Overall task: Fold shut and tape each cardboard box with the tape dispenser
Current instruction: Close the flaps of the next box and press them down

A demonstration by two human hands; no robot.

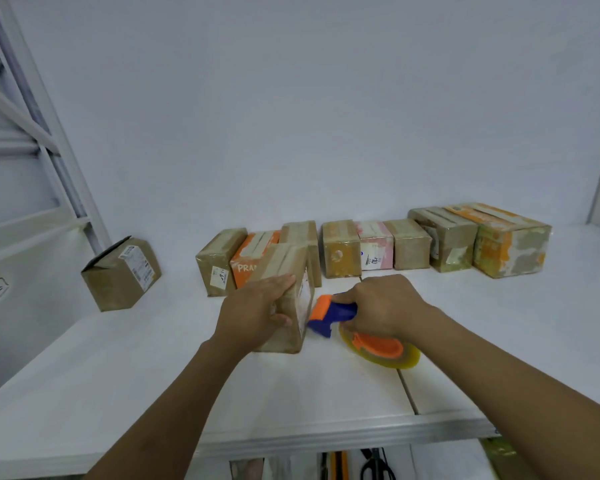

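Observation:
A small brown cardboard box (291, 271) stands on the white table (118, 393), its flaps folded shut and strips of tape across its top. My left hand (257, 313) grips its near left side. My right hand (381, 306) holds a blue and orange tape dispenser (333, 311) by the handle. The dispenser's orange front edge touches the box's right side near a white label. Its roll of clear tape (381, 351) hangs low, just above the table.
A row of several taped boxes (409, 247) lines the back of the table against the white wall. One brown box (122, 271) with a raised flap sits alone at the left. Scissors (376, 467) and tools show below the table's front edge (326, 441).

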